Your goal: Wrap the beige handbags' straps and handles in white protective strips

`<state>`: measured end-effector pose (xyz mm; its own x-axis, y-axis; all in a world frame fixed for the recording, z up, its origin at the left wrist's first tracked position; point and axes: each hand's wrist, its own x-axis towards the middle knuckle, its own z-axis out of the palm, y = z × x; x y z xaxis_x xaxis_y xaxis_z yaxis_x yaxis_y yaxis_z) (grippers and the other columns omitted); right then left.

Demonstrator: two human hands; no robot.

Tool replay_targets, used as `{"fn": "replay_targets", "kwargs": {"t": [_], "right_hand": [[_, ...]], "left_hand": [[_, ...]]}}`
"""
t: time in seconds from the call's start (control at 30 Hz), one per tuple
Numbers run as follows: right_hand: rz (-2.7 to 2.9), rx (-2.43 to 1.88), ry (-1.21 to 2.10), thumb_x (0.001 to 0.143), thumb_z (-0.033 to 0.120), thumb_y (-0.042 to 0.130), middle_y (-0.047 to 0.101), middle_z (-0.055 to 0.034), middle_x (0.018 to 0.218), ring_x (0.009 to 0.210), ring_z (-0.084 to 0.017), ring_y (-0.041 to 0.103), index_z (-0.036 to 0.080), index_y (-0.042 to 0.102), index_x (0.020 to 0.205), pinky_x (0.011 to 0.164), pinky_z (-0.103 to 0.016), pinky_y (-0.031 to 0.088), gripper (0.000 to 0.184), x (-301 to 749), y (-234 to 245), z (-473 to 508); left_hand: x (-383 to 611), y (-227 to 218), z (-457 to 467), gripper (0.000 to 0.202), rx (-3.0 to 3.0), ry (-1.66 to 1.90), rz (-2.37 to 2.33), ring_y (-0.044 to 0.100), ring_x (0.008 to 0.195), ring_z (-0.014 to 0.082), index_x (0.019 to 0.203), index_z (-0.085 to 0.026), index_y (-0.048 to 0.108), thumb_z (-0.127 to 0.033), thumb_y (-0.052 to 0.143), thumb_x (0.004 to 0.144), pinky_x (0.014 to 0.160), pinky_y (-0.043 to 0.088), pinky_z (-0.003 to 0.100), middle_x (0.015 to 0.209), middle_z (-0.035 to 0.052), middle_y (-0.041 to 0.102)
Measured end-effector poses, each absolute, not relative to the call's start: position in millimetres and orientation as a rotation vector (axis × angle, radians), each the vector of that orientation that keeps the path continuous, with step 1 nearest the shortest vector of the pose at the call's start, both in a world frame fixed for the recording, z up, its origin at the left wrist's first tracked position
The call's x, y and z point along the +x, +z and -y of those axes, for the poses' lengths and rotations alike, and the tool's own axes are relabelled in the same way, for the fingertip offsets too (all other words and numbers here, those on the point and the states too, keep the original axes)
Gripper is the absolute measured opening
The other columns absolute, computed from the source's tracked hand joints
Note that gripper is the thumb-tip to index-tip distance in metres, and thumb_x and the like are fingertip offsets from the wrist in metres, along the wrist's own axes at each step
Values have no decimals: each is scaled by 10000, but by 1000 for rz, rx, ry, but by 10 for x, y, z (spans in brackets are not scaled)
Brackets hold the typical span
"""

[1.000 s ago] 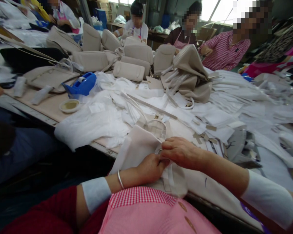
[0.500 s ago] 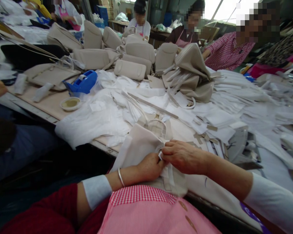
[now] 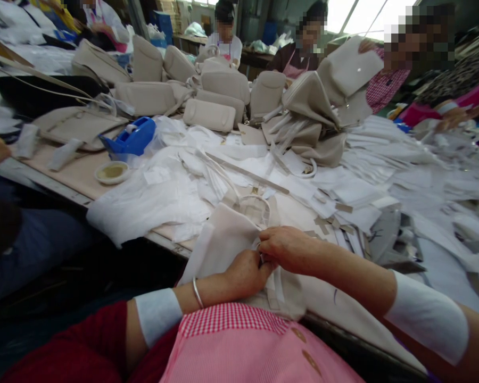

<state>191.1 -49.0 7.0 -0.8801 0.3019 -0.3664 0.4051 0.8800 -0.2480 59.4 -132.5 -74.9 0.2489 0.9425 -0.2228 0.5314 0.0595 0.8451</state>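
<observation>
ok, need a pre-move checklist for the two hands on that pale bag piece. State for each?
1. Left hand gripping the pale bag piece: ok, fingers closed at it.
2. Right hand at the same spot: ok, fingertips meet the left hand.
3. What sits between the right fingertips: cannot tell, the fingers hide it.
4. Surface near the right forearm free of scraps: not ok, beige scraps lie beyond it.
5. Blue tape dispenser apart from both hands: ok, off to the left.
6. White dish apart from both hands: ok, in front of the dispenser.
</observation>
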Motion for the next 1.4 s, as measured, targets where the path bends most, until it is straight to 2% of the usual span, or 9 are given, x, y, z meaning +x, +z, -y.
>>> {"fn": "replay_targets", "kwargs": {"t": [0.27,0.37,0.5,0.7,0.83,0.93,1.07,1.2,1.4], "right_hand": [[-2569,520,-414,802,72,604,662,-67,841,738,-172,607,137,715,805,633,-271,389,129,1827,197,507],[-2666,477,-280,828,80,575,654,-85,859,766,-211,613,137,702,871,622,-301,395,145,1872,128,591],[-2853,437,-59,874,140,558,624,-103,873,772,-251,586,133,664,921,581,-327,372,116,1972,-32,707],[-3025,504,189,899,155,528,589,-87,800,712,-231,505,149,644,926,549,-340,291,119,2116,-238,817],[-3145,517,206,893,143,539,566,-71,759,694,-220,448,162,628,819,594,-358,301,117,2211,-326,895],[-3171,542,111,889,136,549,581,-73,796,721,-222,440,154,638,829,647,-365,331,109,2288,-362,957],[-3157,574,14,929,173,518,621,-108,956,809,-235,470,115,658,1010,759,-394,374,172,2414,-379,1032],[-3240,611,21,960,156,462,627,-153,1116,940,-261,509,86,597,1233,858,-435,385,312,2512,-420,1087],[-3422,771,-4,965,130,447,644,-156,1132,1005,-261,527,113,622,1212,901,-449,414,303,2527,-521,1125]], "left_hand": [[586,-726,1314,342,1578,559,-1398,612,626,189,764,-139,699,-396,517,898,514,337,272,665,67,688],[575,-742,1303,308,1596,561,-1375,603,637,180,737,-134,687,-333,508,888,512,342,264,697,72,702],[560,-749,1283,238,1639,588,-1291,554,599,146,662,-147,647,-268,538,836,513,353,245,644,30,664],[564,-775,1248,197,1645,652,-1242,536,599,143,620,-160,598,-210,530,798,540,364,256,652,28,651],[574,-826,1254,261,1619,641,-1268,458,544,125,577,-167,539,-262,530,820,514,325,259,574,6,569],[571,-837,1268,306,1583,609,-1268,406,529,115,566,-173,504,-315,539,835,498,287,258,541,-18,497],[542,-802,1273,340,1543,596,-1222,381,546,108,605,-169,511,-387,529,865,508,279,254,567,-30,477],[501,-770,1272,306,1470,562,-1170,406,561,110,666,-163,536,-412,576,839,514,304,245,599,-31,492],[444,-736,1272,421,1219,542,-985,512,563,137,713,-180,509,-527,420,935,569,424,266,604,-10,529]]}}
